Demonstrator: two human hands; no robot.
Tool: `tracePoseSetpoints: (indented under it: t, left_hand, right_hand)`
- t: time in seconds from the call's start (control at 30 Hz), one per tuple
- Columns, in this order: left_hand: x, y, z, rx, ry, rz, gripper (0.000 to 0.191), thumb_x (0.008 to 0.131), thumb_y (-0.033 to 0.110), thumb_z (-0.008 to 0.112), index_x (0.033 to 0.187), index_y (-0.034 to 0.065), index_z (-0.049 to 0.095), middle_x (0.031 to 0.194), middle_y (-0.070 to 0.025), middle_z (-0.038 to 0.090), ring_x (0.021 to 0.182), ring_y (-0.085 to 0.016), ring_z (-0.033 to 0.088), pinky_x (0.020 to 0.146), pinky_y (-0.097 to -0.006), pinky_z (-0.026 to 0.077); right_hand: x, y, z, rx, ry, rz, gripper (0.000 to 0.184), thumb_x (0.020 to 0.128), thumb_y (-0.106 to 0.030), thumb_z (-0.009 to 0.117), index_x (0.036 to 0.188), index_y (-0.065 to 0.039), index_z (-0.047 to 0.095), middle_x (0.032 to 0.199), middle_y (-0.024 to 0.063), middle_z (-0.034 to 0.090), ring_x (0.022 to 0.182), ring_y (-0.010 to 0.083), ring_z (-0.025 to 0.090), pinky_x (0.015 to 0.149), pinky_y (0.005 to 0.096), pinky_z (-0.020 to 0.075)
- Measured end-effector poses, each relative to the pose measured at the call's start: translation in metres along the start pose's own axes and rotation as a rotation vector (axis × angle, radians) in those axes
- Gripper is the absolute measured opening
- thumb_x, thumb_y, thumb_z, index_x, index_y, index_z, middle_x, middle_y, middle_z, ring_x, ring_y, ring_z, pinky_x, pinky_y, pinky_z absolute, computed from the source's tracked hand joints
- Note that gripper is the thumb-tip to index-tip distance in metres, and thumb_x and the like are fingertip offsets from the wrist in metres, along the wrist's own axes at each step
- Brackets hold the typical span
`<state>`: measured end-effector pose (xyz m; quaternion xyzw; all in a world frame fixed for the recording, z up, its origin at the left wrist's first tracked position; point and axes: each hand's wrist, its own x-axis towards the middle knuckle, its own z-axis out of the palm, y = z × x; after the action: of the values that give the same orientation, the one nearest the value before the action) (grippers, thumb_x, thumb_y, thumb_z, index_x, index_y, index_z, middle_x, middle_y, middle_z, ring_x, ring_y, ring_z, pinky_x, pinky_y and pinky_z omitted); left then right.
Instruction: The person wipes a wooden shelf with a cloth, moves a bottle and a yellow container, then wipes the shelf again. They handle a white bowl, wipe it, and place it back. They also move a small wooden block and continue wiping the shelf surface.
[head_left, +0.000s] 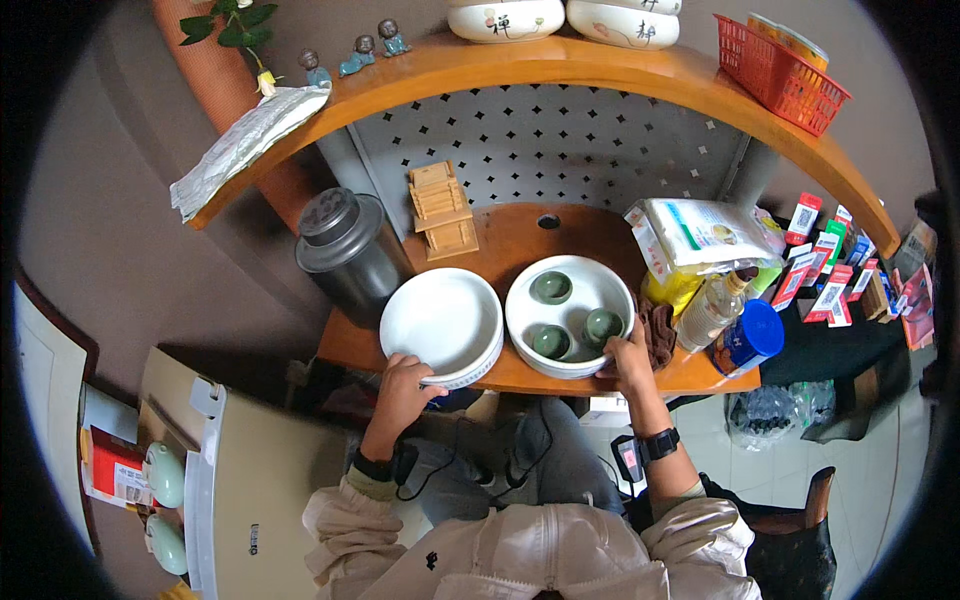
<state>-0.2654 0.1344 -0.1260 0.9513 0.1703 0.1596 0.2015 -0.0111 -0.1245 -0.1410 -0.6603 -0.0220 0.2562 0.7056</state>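
Note:
Two round white ceramic bowls stand side by side on a wooden desk. My left hand holds the near left rim of the left bowl, which has nothing inside and a patterned outer wall. At the near right rim of the right bowl, my right hand grips with the thumb over the edge and the other fingers partly hidden. Inside that bowl are three dark green teacups: one at the back, one at the front, and one at the right close to my thumb.
A dark lidded canister stands left, beside a small wooden rack. On the right are packaged tissues, a clear bottle, a blue-lidded can and a brown cloth. A curved wooden shelf arches behind.

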Motion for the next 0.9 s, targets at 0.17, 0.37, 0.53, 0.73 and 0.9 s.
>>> tracePoseSetpoints:
  t: [0.17, 0.37, 0.53, 0.73, 0.9]
  left_hand:
    - [-0.001, 0.005, 0.000, 0.002, 0.021, -0.005, 0.028, 0.062, 0.015, 0.081, 0.082, 0.0004, 0.069, 0.084, -0.0133, 0.063, 0.091, -0.033, 0.054, 0.080, -0.0426, 0.043]
    - [0.002, 0.007, 0.006, 0.042, 0.056, 0.024, 0.028, 0.064, 0.017, 0.081, 0.081, -0.0003, 0.068, 0.084, -0.0145, 0.063, 0.091, -0.033, 0.054, 0.082, -0.0435, 0.043]
    - [0.002, 0.007, 0.009, 0.019, 0.053, -0.003, 0.028, 0.064, 0.017, 0.081, 0.082, -0.0006, 0.069, 0.085, -0.0145, 0.062, 0.092, -0.033, 0.053, 0.083, -0.0426, 0.042]
    - [0.003, 0.011, 0.006, 0.050, 0.051, -0.006, 0.031, 0.062, 0.018, 0.083, 0.083, -0.0002, 0.068, 0.088, -0.0151, 0.062, 0.094, -0.035, 0.054, 0.082, -0.0428, 0.043]
    - [0.006, 0.038, -0.004, 0.222, -0.010, -0.113, 0.044, 0.064, 0.018, 0.083, 0.100, 0.0011, 0.065, 0.105, -0.0159, 0.059, 0.104, -0.035, 0.049, 0.090, -0.0454, 0.039]
  right_hand:
    - [-0.002, -0.005, 0.000, -0.047, -0.033, -0.044, 0.067, 0.075, 0.000, 0.050, 0.139, -0.012, 0.032, 0.100, 0.0108, 0.057, 0.073, 0.0188, 0.061, 0.042, 0.0285, 0.0542]
    - [-0.001, -0.002, -0.006, -0.082, -0.041, -0.007, 0.079, 0.077, -0.002, 0.055, 0.148, -0.011, 0.021, 0.105, 0.0124, 0.056, 0.075, 0.0193, 0.062, 0.041, 0.0269, 0.0533]
    - [0.007, 0.023, -0.026, -0.241, -0.037, -0.140, 0.072, 0.081, -0.012, 0.062, 0.143, 0.002, 0.030, 0.121, 0.0200, 0.056, 0.104, 0.0280, 0.059, 0.083, 0.0358, 0.0519]
    - [-0.001, 0.021, -0.062, -0.486, 0.314, -0.567, 0.038, 0.082, -0.011, 0.066, 0.116, 0.002, 0.058, 0.110, 0.0195, 0.062, 0.083, 0.0283, 0.064, 0.076, 0.0348, 0.0517]
    - [-0.016, -0.005, -0.073, -1.032, 0.267, -0.718, 0.055, 0.073, -0.013, 0.071, 0.126, -0.010, 0.055, 0.132, 0.0112, 0.052, 0.118, 0.0346, 0.048, 0.097, 0.0468, 0.0403]
